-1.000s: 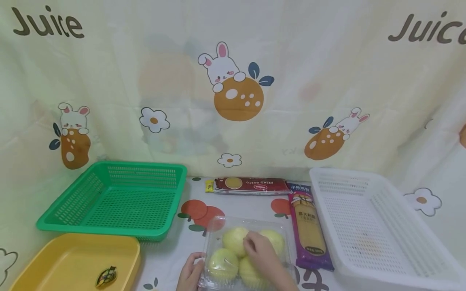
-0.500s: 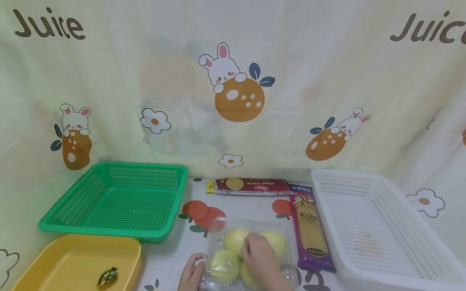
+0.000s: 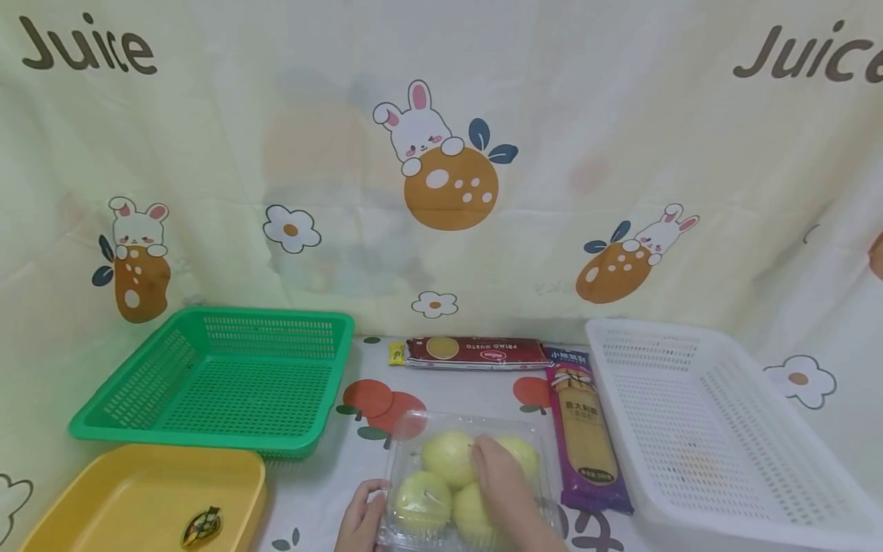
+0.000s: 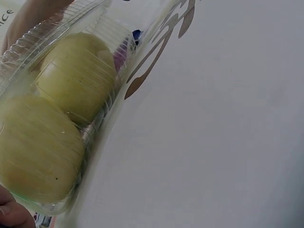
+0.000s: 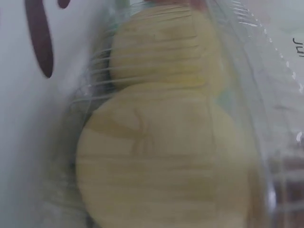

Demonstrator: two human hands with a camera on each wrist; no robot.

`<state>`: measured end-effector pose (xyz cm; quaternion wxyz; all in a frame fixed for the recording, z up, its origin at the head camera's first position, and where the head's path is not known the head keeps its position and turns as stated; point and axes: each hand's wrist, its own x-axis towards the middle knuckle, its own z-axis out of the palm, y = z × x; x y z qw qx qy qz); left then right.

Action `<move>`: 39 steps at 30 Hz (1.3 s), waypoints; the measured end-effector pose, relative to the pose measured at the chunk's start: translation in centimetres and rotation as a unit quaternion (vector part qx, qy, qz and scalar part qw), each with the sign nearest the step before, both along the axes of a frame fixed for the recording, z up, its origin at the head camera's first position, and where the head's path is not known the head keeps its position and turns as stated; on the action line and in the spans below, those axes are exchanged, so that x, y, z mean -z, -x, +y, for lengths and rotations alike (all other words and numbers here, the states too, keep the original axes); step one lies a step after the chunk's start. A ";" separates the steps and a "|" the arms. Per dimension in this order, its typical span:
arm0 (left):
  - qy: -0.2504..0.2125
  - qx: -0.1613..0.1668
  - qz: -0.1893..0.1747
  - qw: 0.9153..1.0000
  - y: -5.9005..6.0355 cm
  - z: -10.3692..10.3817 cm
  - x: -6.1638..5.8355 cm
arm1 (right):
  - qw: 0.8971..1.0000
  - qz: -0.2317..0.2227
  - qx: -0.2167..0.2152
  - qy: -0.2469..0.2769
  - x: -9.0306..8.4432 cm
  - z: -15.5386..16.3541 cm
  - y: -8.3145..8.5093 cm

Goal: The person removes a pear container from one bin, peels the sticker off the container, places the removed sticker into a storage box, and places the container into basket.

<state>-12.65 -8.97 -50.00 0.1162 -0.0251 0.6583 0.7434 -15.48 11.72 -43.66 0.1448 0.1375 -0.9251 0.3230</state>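
Observation:
Several yellow-green pears [image 3: 449,458] sit in a clear ribbed plastic box [image 3: 407,425] at the front middle of the table. At the box's left edge, my left hand [image 3: 362,517] grips the rim between thumb and fingers; part of it enters the left wrist view [image 4: 15,211]. Over the box, my right hand [image 3: 503,487] has its fingers by the rear right pear [image 3: 522,456], but the thumb and the grip are hidden. Close up in the right wrist view, a pear [image 5: 161,156] shows blurred through the plastic.
A green basket [image 3: 327,383] and a yellow tray [image 3: 251,479] stand on the left, with a small dark packet [image 3: 202,527] in the tray. Behind the box lies a red biscuit pack [image 3: 479,353]. A noodle bag [image 3: 586,425] lies beside the white basket [image 3: 793,452].
My right hand's fingers have shifted slightly right, from between the two rear pears toward the rear right one. The left hand and box stay in place.

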 end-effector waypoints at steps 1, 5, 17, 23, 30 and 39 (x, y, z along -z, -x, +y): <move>-0.001 0.000 0.000 1.000 0.0 0.0 0.0 | 1.000 -0.001 0.008 -0.002 0.1 0.1 0.0; 0.001 -0.002 0.001 1.000 0.0 0.0 0.0 | 0.999 0.001 0.032 -0.003 0.1 0.2 -0.2; 0.018 -0.002 0.001 1.000 0.0 0.0 -0.1 | 0.999 -0.023 0.032 0.019 0.0 0.2 -0.4; 0.033 -0.005 -0.001 0.999 0.0 0.1 -0.1 | 0.999 -0.018 0.017 0.027 -0.3 0.4 -0.4; 0.041 -0.012 0.001 0.999 -0.1 0.1 0.0 | 0.999 -0.018 0.007 0.026 -0.9 0.3 -0.3; 0.056 -0.017 -0.001 0.998 0.0 0.1 -0.1 | 0.999 -0.007 -0.038 0.037 -1.5 -0.1 0.0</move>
